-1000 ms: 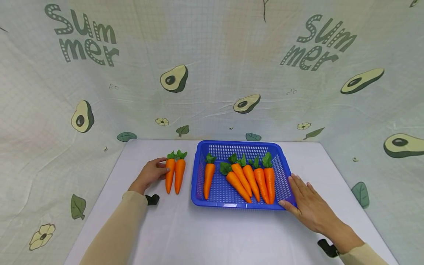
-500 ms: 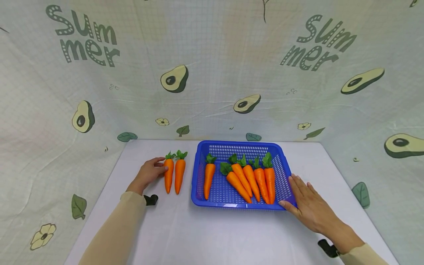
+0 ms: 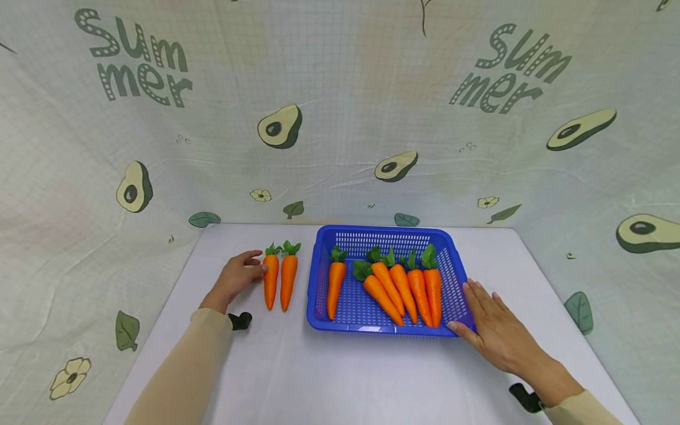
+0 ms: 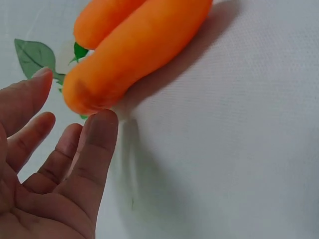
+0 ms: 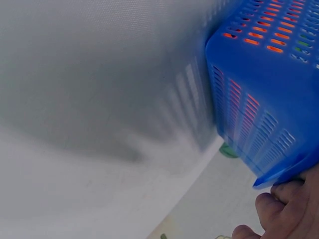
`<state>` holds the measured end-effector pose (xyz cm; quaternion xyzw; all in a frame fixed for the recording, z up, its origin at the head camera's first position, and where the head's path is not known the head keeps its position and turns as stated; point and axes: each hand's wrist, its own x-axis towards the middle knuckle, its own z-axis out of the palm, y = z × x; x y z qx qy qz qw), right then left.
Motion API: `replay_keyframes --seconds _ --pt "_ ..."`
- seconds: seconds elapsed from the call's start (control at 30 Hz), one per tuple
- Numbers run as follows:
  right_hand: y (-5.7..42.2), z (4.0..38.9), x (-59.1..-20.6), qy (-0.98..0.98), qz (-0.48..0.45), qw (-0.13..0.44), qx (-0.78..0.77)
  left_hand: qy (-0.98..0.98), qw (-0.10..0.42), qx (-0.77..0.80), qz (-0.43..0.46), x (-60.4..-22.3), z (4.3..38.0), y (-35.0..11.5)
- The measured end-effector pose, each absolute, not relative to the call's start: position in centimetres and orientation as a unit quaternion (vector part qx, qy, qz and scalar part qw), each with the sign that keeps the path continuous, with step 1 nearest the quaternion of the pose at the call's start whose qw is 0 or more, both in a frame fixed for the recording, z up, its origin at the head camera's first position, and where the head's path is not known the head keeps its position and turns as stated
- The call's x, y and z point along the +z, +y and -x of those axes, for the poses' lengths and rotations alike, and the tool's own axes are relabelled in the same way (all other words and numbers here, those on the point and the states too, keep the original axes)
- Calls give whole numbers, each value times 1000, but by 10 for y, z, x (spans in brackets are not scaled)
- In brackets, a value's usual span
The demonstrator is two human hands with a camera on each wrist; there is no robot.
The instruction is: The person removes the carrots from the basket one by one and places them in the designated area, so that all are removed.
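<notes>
Two orange carrots with green tops lie side by side on the white table, left of a blue plastic basket (image 3: 350, 328). My left hand (image 3: 239, 276) is beside the left carrot (image 3: 270, 283), fingers loosely bent and spread. In the left wrist view one fingertip (image 4: 102, 122) meets or nearly meets that carrot's thick end (image 4: 82, 92); nothing is gripped. The right carrot (image 3: 288, 277) lies just beyond. My right hand (image 3: 496, 330) rests with straight fingers along the basket's right rim, thumb at its front corner. In the right wrist view, bent knuckles (image 5: 284, 209) show below the rim.
Inside the basket, a single carrot (image 3: 335, 289) lies at the left, and several carrots (image 3: 406, 292) fan out at the right. A printed cloth (image 3: 340, 118) hangs behind the table (image 3: 350, 383). Black wrist devices sit by both cuffs.
The left carrot has shifted slightly left, widening the gap to its neighbour. My left hand has drawn back a little leftward, its fingers coming away from the carrot. My right hand stays put.
</notes>
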<state>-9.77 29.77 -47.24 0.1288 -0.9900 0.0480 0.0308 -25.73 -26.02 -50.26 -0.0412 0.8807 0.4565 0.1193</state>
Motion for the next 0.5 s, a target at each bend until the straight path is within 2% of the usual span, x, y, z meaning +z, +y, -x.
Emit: replay_keyframes --seconds 0.3,0.5 --pt "299 97 -475 -989 -133 42 48 857 90 507 39 -485 252 -241" --pt "299 98 -476 -989 -134 40 54 839 54 541 -14 -445 239 -207"
